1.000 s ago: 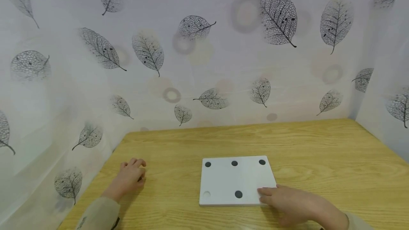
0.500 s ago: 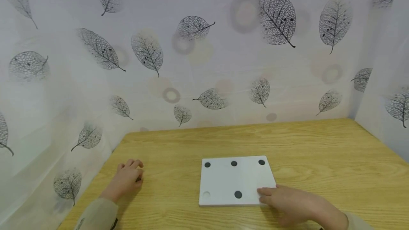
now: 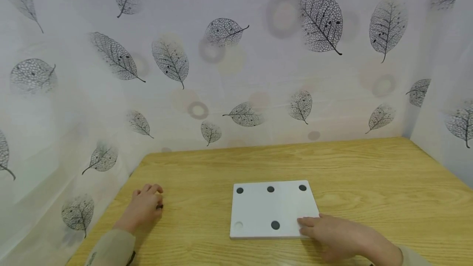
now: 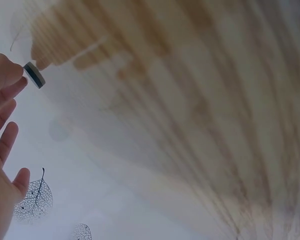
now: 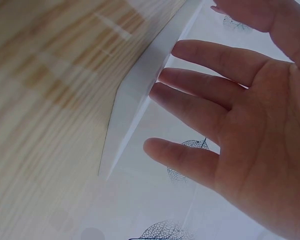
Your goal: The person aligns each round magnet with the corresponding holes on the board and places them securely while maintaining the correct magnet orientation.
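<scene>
A white rectangular board point(image 3: 258, 208) lies on the wooden table, with several dark round pieces, one of them at the front middle point(image 3: 275, 225). At its front left corner is a pale, shallow round recess point(image 3: 238, 225). My left hand point(image 3: 142, 208), well left of the board, pinches a small thick disc point(image 4: 34, 75) between thumb and finger; its edge shows a dark layer against a pale one. The other fingers of that hand are spread loosely. My right hand point(image 3: 338, 235) rests with extended fingers on the board's front right corner, fingertips at its edge in the right wrist view.
The wooden table point(image 3: 369, 175) runs back to a pale curtain point(image 3: 258, 73) printed with leaves, which also hangs along the left and right sides. Long sleeves cover both forearms, the left sleeve point(image 3: 112, 247) close to the table's left edge.
My left hand has drifted slightly to the left with the disc, which shows more clearly in its fingers now. The right hand and the board stay where they were.
</scene>
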Tool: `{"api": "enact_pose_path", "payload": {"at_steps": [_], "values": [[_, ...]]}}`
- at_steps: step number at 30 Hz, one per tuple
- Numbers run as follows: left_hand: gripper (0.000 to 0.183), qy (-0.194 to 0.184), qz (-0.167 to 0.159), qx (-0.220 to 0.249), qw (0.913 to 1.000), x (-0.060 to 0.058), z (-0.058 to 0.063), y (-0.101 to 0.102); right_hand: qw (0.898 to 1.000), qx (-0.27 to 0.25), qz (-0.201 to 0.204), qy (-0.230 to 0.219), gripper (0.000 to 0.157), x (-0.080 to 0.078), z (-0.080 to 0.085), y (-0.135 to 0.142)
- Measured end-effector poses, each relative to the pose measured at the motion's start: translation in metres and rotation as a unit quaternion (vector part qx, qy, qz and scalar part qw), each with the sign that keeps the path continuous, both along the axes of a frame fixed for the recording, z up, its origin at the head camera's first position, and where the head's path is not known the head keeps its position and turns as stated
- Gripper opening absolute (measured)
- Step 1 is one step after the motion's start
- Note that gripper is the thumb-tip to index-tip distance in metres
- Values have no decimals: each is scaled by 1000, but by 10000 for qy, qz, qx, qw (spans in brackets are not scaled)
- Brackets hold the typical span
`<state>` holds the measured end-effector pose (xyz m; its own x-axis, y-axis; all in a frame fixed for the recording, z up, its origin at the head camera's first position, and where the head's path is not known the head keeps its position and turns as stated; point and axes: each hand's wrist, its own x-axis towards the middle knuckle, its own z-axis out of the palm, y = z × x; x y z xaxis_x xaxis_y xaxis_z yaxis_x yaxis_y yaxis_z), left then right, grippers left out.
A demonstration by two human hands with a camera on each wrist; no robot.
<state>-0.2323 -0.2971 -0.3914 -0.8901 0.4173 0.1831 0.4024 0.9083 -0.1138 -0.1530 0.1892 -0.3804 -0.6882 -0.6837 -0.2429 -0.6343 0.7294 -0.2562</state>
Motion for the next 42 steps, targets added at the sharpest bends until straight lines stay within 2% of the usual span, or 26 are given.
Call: {"api": "enact_pose_path", "payload": {"at_steps": [13, 21, 30, 42], "values": [[15, -114, 185, 127, 9997, 0, 0, -6, 9999, -42, 103, 106, 54, 0, 0, 1], [10, -321, 324, 160, 9988, -1, 3, -5, 9999, -47, 76, 58, 54, 0, 0, 1], [8, -757, 573, 170, 9953, -3, 5, -4, 9997, 2, 150, 168, 54, 0, 0, 1], [10, -935, 674, 197, 9931, -6, 5, -4, 10000, 8, 50, 40, 54, 0, 1, 0]]}}
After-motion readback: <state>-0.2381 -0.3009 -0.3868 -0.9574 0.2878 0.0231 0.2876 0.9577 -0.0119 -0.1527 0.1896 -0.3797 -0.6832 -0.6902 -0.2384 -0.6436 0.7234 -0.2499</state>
